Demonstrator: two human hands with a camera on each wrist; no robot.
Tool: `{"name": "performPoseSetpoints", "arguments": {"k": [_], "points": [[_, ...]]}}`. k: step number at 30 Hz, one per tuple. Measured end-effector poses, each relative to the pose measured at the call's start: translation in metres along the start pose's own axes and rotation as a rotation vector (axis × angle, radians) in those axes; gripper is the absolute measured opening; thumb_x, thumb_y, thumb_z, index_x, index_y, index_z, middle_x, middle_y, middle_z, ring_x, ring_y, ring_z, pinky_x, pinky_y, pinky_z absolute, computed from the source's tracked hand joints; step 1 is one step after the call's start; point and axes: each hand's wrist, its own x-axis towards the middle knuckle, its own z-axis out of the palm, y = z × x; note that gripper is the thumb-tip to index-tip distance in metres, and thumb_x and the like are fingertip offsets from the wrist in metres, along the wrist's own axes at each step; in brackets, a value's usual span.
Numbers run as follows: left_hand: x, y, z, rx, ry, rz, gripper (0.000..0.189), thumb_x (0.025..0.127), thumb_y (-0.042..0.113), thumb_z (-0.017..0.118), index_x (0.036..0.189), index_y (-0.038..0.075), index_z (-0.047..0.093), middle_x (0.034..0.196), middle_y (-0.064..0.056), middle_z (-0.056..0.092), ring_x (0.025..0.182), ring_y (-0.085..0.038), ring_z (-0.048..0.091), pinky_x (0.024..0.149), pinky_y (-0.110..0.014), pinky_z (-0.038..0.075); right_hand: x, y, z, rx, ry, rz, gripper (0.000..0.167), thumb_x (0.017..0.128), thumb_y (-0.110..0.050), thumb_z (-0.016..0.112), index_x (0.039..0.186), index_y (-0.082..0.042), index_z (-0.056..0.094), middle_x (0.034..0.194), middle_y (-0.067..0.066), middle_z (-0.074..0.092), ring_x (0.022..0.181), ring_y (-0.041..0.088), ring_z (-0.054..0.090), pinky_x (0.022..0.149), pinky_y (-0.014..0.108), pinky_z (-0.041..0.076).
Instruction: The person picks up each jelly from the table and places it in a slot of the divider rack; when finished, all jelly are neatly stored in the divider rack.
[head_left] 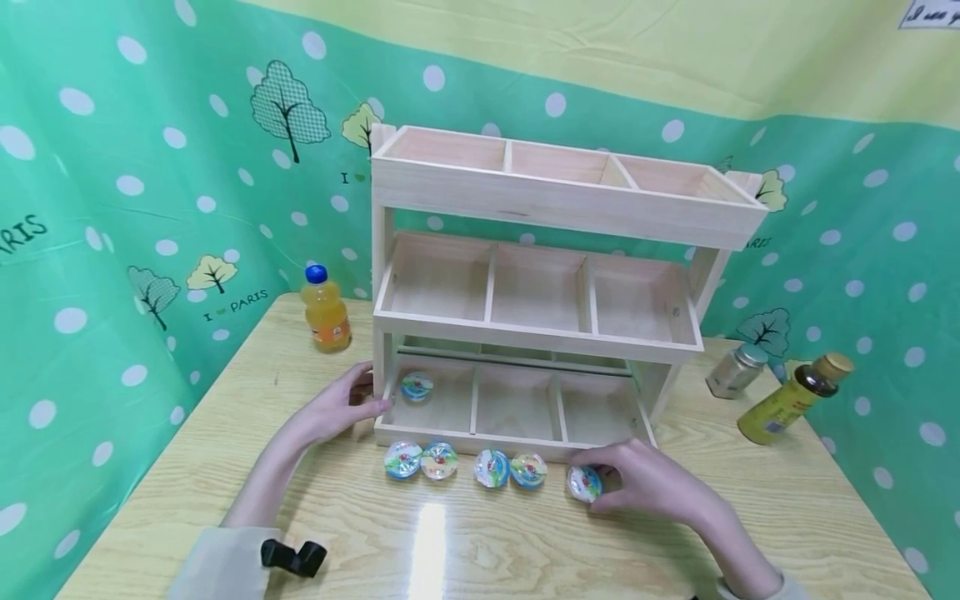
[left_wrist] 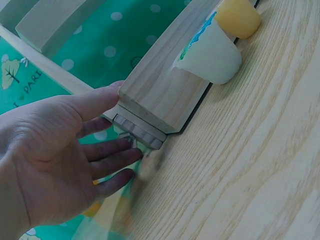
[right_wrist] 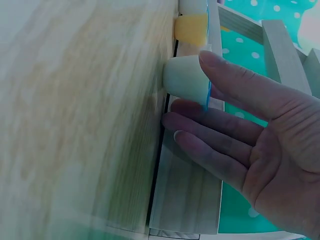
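Left hand (head_left: 340,408) grips the rack (head_left: 536,332), likely to steady it; right hand (head_left: 651,485) pinches a cup (head_left: 583,483) by its rim, likely for control.

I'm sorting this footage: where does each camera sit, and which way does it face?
Head: on the head, facing forward and down at the three-tier, pale wooden rack; left hand, right hand and forearms show.
Left wrist: on that wrist, facing the rack's lower left corner; the left hand shows, palm visible.
Right wrist: on that wrist, facing a small, white, blue-rimmed cup; the right hand shows, palm visible.
Shared by head and right wrist: that cup.
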Motion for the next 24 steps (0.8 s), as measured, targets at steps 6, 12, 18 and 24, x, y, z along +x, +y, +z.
{"name": "performPoseSetpoints", "arguments": {"k": [6, 12, 18, 24], "points": [[-0.002, 0.001, 0.0, 0.005, 0.009, -0.024, 0.08, 0.1, 0.029, 0.067, 0.161, 0.001, 0.023, 0.156, -0.031, 0.043, 0.142, -0.05, 0.045, 0.12, -0.065, 0.037, 0.001, -0.002, 0.003, -0.013, 0.018, -0.017, 0.048, 0.076, -0.02, 0.089, 0.122, -0.019, 0.075, 0.115, -0.007, 0.077, 0.095, -0.002, 0.066, 0.083, 0.026, 0.06], [-0.001, 0.001, 0.001, 0.014, 0.006, -0.03, 0.08, 0.101, 0.029, 0.066, 0.161, 0.0, 0.022, 0.157, -0.031, 0.042, 0.143, -0.051, 0.044, 0.119, -0.065, 0.037, -0.001, -0.004, 0.003, -0.018, 0.035, -0.052, 0.047, 0.077, -0.02, 0.089, 0.121, -0.018, 0.075, 0.114, -0.004, 0.077, 0.094, 0.0, 0.067, 0.08, 0.025, 0.061], [0.002, 0.001, 0.002, 0.017, -0.003, -0.02, 0.08, 0.1, 0.031, 0.066, 0.161, 0.001, 0.023, 0.155, -0.03, 0.044, 0.142, -0.049, 0.045, 0.119, -0.065, 0.037, -0.005, -0.007, -0.004, 0.013, 0.046, -0.028, 0.046, 0.078, -0.02, 0.087, 0.122, -0.02, 0.075, 0.114, -0.008, 0.076, 0.093, -0.003, 0.066, 0.079, 0.022, 0.059], [0.0, 0.0, 0.001, 0.021, 0.008, -0.027, 0.08, 0.1, 0.029, 0.066, 0.161, 0.001, 0.023, 0.155, -0.031, 0.043, 0.141, -0.05, 0.046, 0.119, -0.065, 0.038, 0.003, -0.013, -0.018, 0.076, 0.062, -0.027, 0.043, 0.081, -0.019, 0.084, 0.123, -0.021, 0.074, 0.111, -0.01, 0.076, 0.093, -0.002, 0.068, 0.08, 0.023, 0.061]]}}
